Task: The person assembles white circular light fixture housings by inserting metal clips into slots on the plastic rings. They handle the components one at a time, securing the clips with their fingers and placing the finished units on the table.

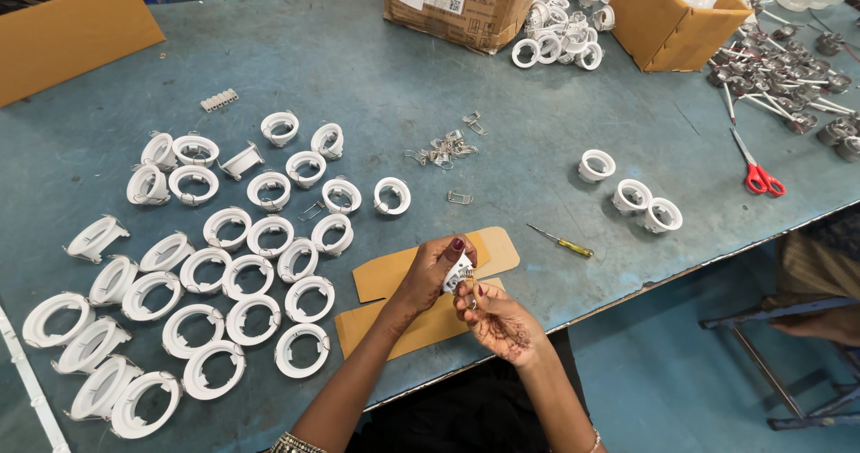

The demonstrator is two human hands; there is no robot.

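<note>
Closest to the camera, the left hand (436, 269) and the right hand (498, 320) meet over the near edge of the blue surface (376, 86). The left hand's fingers curl around a small white ring fitting (458, 272), pinching it from above, while the right hand's fingertips press together on the fitting's lower edge, where a bit of metal shows. Under the hands lie two tan cardboard pieces (394, 274), flat on the surface.

To the left, many finished white rings (224, 283) are spread in loose rows. Just right of the cardboard rests a yellow-handled screwdriver (561, 241), and beyond it stand three more white rings (634, 198). Farther back, near the middle, sits a small heap of metal spring clips (442, 150). Red-handled scissors (758, 173) lie towards the right edge. At the far side stand cardboard boxes (461, 5), with another pile of white rings (564, 27) between two of them.
</note>
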